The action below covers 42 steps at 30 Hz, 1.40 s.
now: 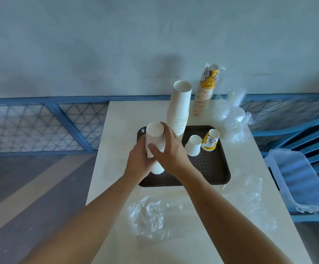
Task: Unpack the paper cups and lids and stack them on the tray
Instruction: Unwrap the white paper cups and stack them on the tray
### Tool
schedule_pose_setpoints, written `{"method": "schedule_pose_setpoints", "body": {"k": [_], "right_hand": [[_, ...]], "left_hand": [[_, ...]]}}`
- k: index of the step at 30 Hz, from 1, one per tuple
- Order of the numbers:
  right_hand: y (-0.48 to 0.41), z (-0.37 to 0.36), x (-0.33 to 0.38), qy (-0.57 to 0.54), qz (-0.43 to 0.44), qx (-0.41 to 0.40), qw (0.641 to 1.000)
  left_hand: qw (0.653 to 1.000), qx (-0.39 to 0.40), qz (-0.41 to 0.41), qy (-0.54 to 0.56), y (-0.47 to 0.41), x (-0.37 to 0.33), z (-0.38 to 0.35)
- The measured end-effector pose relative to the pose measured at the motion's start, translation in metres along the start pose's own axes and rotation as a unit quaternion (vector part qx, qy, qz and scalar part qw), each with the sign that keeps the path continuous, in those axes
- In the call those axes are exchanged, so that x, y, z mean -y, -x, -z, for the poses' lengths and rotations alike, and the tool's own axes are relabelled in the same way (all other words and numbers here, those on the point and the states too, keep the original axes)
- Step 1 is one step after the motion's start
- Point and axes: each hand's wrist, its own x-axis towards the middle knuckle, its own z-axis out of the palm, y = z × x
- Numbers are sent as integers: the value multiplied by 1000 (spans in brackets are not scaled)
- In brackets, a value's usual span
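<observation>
A dark brown tray (pixel 210 166) lies on the pale table (pixel 183 235). Over its left side both hands hold a short stack of upside-down white paper cups (pixel 155 134): my left hand (pixel 139 161) grips it low on the left, my right hand (pixel 171 149) wraps it from the right. A tall stack of white cups (pixel 180 107) stands at the tray's back. One upside-down white cup (pixel 193 145) and one yellow printed cup (pixel 210 140) stand on the tray. A wrapped sleeve of printed cups (pixel 205 90) leans behind. Bagged clear lids (pixel 233 119) lie at the back right.
Crumpled clear plastic wrap (pixel 149 214) lies on the table near me, and more wrap (pixel 253 193) lies right of the tray. A clear plastic bin (pixel 303 180) sits on blue chairs at the right. A blue railing (pixel 59 115) runs behind the table.
</observation>
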Motion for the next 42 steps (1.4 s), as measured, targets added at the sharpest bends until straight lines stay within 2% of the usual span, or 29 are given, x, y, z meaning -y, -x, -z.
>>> {"method": "schedule_pose_setpoints", "body": {"k": [6, 17, 33, 42], "right_hand": [[-15, 6, -9, 19, 6, -15, 1000], [-31, 21, -14, 52, 5, 3, 999], [-38, 33, -9, 63, 28, 11, 998], [-42, 44, 0, 36, 23, -55, 998]], "left_hand": [[999, -6, -23, 26, -9, -5, -6], [999, -17, 27, 13, -11, -5, -21], [999, -3, 31, 17, -16, 1, -19], [999, 5, 19, 27, -17, 2, -17]]}}
